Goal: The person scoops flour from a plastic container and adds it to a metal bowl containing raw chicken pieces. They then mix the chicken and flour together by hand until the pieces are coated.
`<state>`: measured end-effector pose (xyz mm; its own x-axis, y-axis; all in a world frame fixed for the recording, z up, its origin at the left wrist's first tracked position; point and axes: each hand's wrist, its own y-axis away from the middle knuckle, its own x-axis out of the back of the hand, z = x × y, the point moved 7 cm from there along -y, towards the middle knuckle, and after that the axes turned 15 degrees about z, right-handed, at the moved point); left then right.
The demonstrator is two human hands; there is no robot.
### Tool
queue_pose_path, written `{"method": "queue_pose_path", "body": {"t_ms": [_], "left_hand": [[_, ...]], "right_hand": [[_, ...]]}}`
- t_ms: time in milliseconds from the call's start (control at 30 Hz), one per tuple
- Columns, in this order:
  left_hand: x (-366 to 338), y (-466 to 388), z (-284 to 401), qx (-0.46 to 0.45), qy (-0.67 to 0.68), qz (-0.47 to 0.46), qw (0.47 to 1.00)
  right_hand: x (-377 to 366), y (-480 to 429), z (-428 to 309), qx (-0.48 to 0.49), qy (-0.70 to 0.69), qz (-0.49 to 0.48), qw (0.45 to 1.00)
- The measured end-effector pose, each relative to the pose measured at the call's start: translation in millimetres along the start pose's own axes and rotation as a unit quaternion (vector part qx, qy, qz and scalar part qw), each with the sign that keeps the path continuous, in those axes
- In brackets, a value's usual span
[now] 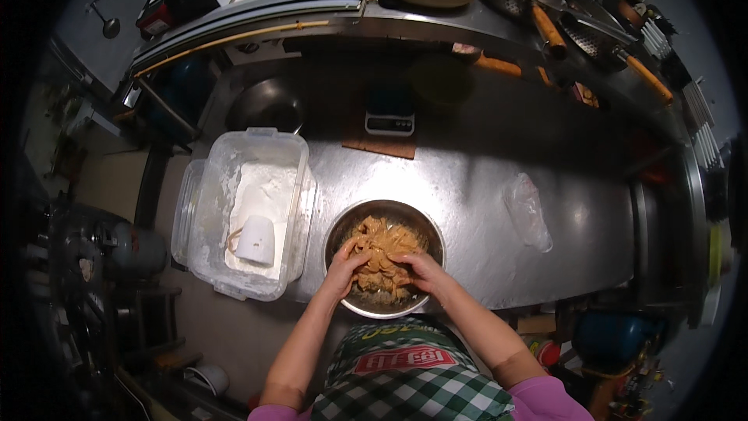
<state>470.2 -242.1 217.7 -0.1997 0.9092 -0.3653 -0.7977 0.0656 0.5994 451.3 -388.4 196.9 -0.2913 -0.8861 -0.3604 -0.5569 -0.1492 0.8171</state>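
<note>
A round stainless steel bowl (429, 305) stands at the near edge of the steel worktable, right in front of me. Inside it is a heap of wet, orange-brown pieces that look like marinated meat (385, 248). My left hand (346, 269) grips the heap from the left side, its thumb laid over the top. From the right, my right hand (425, 271) holds the same heap, thumb pointing inward. Most of the fingertips are buried in the meat or hidden behind it. Wet residue coats the bowl's inner wall.
Left of the bowl stands a clear plastic tub (204, 257) of white powder with a white cup (256, 241) in it. A crumpled plastic bag (527, 213) lies to the right. Farther back are a kitchen scale (390, 124), a brown board (380, 148) and a metal bowl (269, 104).
</note>
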Motion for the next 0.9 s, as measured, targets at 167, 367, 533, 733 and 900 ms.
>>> {"method": "queue_pose_path", "body": {"t_ms": [167,367,533,733,900], "left_hand": [[-7.8,27.3,34.3,-0.189,-0.035,-0.003,0.981],[-22.5,54.5,58.2,-0.343,-0.180,-0.034,0.921],[-7.4,40.3,42.6,-0.301,-0.085,0.037,0.949],[16.7,23.6,23.7,-0.295,-0.191,0.150,0.924],[-1.3,48.3,43.7,-0.453,-0.384,0.180,0.784]], "right_hand": [[-8.8,34.3,-39.6,0.242,0.159,0.006,0.957],[-36.3,87.3,-75.9,0.537,0.375,0.088,0.750],[-53.2,102.0,-80.5,0.621,0.362,0.127,0.684],[-60.0,82.3,-56.3,0.578,0.541,0.102,0.603],[-33.4,72.4,-59.7,0.497,0.562,0.144,0.645]]}}
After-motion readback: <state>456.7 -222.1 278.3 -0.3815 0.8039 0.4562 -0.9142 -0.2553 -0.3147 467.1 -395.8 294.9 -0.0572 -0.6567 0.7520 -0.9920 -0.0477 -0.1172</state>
